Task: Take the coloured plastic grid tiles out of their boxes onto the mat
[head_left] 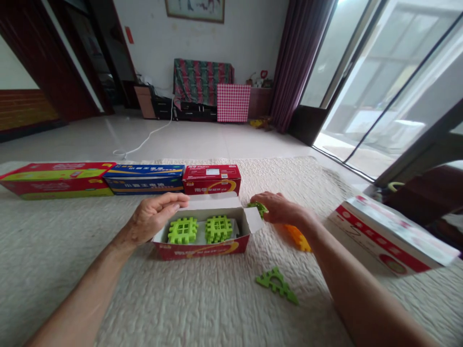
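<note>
An open red cardboard box [202,246] lies on a cream textured cloth [181,299] in front of me. Two green square grid pieces [183,230] [218,228] rest inside it. My left hand [154,217] grips the box's raised lid flap at the left, fingers curled over its edge. My right hand [280,208] is closed on a green plastic piece [258,207] beside the box's right end flap. An orange piece [299,238] lies partly under my right wrist. A green triangular piece [278,284] lies on the cloth nearer to me.
Three shut boxes stand in a row behind: red-yellow [58,180], blue [144,178], red [211,179]. A larger white-and-red box [390,233] sits at the right edge. Beyond are tiled floor, a white cable, a cabinet, glass doors.
</note>
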Demonstrator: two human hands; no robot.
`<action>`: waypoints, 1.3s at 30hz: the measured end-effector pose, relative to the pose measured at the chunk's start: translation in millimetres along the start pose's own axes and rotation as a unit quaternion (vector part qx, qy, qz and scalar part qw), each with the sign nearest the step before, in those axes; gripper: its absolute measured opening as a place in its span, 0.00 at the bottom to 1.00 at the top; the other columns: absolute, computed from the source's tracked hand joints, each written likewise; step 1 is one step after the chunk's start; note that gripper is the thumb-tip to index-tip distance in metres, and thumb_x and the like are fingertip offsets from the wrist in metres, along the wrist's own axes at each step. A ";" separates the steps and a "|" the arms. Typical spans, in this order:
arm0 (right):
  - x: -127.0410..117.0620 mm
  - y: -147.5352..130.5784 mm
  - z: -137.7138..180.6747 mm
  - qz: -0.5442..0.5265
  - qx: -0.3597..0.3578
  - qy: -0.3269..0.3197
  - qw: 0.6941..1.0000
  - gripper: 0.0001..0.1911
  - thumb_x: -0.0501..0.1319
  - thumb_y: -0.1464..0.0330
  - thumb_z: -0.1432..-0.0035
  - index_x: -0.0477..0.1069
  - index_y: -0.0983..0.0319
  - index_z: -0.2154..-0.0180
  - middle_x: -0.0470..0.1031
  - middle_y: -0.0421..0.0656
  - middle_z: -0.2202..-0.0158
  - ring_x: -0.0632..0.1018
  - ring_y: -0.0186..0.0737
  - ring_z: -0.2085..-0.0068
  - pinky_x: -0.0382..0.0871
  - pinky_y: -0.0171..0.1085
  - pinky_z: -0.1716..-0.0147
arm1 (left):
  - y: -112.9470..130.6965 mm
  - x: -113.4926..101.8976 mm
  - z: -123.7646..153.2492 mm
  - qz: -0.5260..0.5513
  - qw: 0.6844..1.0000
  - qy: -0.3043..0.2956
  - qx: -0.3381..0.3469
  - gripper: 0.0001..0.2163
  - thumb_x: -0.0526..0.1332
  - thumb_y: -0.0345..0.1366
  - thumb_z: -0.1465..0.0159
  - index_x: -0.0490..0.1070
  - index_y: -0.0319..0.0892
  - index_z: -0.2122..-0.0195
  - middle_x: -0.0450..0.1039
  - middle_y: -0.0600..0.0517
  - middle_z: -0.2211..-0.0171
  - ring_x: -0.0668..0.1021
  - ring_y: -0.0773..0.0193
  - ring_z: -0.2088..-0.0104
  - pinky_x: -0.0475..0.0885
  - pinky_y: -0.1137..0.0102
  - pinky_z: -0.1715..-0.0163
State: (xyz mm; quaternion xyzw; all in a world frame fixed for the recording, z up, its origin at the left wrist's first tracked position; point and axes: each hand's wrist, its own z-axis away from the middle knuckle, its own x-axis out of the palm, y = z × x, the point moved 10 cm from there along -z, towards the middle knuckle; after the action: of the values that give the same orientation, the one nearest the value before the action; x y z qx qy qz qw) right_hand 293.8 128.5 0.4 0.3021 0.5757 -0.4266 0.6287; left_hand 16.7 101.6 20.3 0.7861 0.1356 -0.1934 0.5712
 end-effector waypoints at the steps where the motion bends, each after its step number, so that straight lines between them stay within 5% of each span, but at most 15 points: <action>1: 1.2 0.3 -0.9 0.002 -0.002 0.002 1.000 0.25 0.58 0.80 0.50 0.70 0.58 0.51 0.74 0.47 0.48 0.71 0.48 0.44 0.62 0.51 0.45 | 0.3 0.3 0.0 -0.001 1.000 -0.001 0.001 0.16 0.61 0.45 0.40 0.76 0.41 0.55 0.81 0.48 0.59 0.80 0.57 0.56 0.73 0.66 0.51; 7: -3.7 8.7 -3.2 -0.006 -0.030 0.041 0.999 0.21 0.60 0.76 0.49 0.72 0.58 0.53 0.76 0.47 0.52 0.75 0.48 0.50 0.66 0.47 0.51 | 2.4 -0.6 0.8 0.005 1.000 0.007 0.004 0.15 0.61 0.42 0.40 0.77 0.42 0.56 0.81 0.48 0.60 0.80 0.57 0.57 0.73 0.64 0.51; 12: -42.7 15.0 6.4 -0.027 -0.033 0.156 0.987 0.21 0.62 0.68 0.49 0.72 0.61 0.51 0.77 0.50 0.54 0.77 0.49 0.55 0.71 0.47 0.56 | 2.2 0.4 0.6 0.041 0.999 0.006 -0.002 0.14 0.61 0.40 0.40 0.77 0.40 0.56 0.81 0.47 0.61 0.81 0.58 0.57 0.74 0.64 0.52; 18: -79.5 -36.3 30.7 -0.113 -0.122 0.275 0.947 0.20 0.63 0.61 0.46 0.72 0.60 0.51 0.77 0.47 0.54 0.78 0.44 0.57 0.71 0.45 0.56 | -2.9 -1.4 -0.6 0.099 0.995 0.031 -0.016 0.13 0.61 0.39 0.40 0.77 0.39 0.58 0.81 0.47 0.62 0.82 0.58 0.59 0.73 0.63 0.51; 29: -55.3 -167.4 9.5 -0.119 -0.260 0.191 0.939 0.19 0.65 0.70 0.50 0.71 0.64 0.54 0.75 0.47 0.58 0.76 0.43 0.58 0.71 0.43 0.58 | -8.3 -0.8 -0.5 0.207 0.975 0.067 -0.050 0.13 0.62 0.39 0.43 0.76 0.38 0.60 0.79 0.46 0.60 0.81 0.56 0.59 0.74 0.62 0.53; 35: -51.7 -190.1 -3.4 -0.104 -0.285 0.193 0.933 0.24 0.65 0.70 0.51 0.70 0.64 0.50 0.74 0.51 0.50 0.74 0.48 0.50 0.68 0.48 0.50 | -5.4 -2.4 -1.8 0.179 0.981 0.067 -0.038 0.12 0.60 0.38 0.43 0.77 0.39 0.61 0.79 0.46 0.56 0.80 0.57 0.56 0.72 0.62 0.51; 39: -62.5 -181.3 3.1 -0.122 -0.284 0.220 0.925 0.23 0.65 0.69 0.49 0.69 0.63 0.49 0.72 0.51 0.48 0.73 0.48 0.48 0.68 0.49 0.50 | -4.9 -3.7 -2.0 0.173 0.981 0.075 -0.037 0.12 0.61 0.38 0.43 0.76 0.39 0.60 0.79 0.47 0.57 0.80 0.58 0.57 0.72 0.62 0.51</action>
State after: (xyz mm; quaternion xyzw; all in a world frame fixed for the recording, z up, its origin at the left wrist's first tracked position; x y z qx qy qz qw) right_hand 136.6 55.4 82.5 0.1244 0.8293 -0.2416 0.4883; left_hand 11.5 105.0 18.4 0.7881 0.0473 -0.0275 0.6131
